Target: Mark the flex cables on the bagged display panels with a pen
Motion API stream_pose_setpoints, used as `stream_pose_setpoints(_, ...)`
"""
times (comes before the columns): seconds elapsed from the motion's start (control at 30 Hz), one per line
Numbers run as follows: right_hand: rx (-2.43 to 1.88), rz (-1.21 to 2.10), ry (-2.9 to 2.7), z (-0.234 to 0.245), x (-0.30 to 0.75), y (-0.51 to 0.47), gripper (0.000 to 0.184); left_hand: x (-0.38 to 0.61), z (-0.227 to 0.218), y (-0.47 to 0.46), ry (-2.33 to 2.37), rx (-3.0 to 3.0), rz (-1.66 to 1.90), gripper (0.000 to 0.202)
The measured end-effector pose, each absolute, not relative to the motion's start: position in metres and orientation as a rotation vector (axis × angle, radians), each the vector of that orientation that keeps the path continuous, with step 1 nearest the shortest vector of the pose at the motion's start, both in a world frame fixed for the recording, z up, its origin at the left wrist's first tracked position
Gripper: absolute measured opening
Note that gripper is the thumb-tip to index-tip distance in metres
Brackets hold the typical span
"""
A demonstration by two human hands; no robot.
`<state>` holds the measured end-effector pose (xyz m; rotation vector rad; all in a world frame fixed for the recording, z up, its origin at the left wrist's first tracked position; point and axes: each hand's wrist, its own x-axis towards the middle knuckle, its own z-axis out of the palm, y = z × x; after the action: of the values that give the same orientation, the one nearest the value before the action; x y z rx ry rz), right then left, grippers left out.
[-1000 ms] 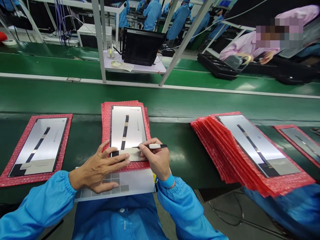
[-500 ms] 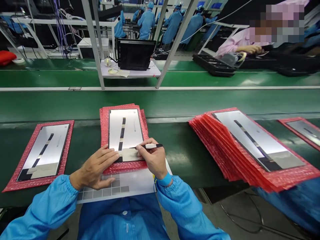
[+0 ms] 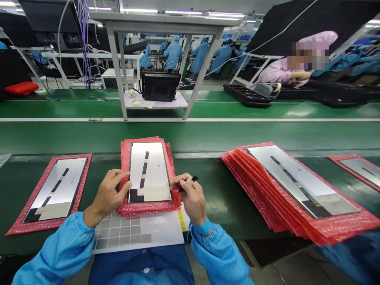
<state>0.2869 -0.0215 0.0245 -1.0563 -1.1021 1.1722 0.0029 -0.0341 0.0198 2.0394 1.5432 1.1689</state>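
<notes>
Silver panel (image 3: 148, 170) with black strips lies on a red bubble-wrap stack (image 3: 148, 210) on the green surface (image 3: 208, 138). The left hand (image 3: 108, 192), fingers spread, touches the panel's edge; the right hand (image 3: 192, 196) pinches a black pen-like tool (image 3: 191, 180). The panel's print is too small to read.

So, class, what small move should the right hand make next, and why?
Probably lower the pen onto the pale patch on the panel: the right hand holds it just off the panel's edge, and the left hand steadies the other side.
</notes>
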Motion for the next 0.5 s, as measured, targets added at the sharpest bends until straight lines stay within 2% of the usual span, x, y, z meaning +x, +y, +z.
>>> stream_pose_setpoints(0.1, -1.271, 0.984, -1.318, 0.023, 0.299, -0.018, 0.019, 0.002, 0.02, -0.022, 1.67, 1.749, 1.115, 0.035)
stream_pose_setpoints(0.2, -1.407, 0.857, -1.577, 0.02, 0.302, -0.018, 0.034, 0.0, 0.015, -0.012, 1.693, 1.59, 1.133, 0.043)
stream_pose_setpoints(0.3, -1.394, 0.822, -1.68, 0.016, 0.3, -0.019, 0.045, -0.001, 0.007, -0.003, 1.685, 1.404, 1.166, 0.048)
stream_pose_setpoints(0.5, -1.364, 0.876, -1.706, 0.013, 0.303, -0.015, 0.046, -0.003, -0.006, 0.008, 1.568, 1.186, 1.22, 0.057)
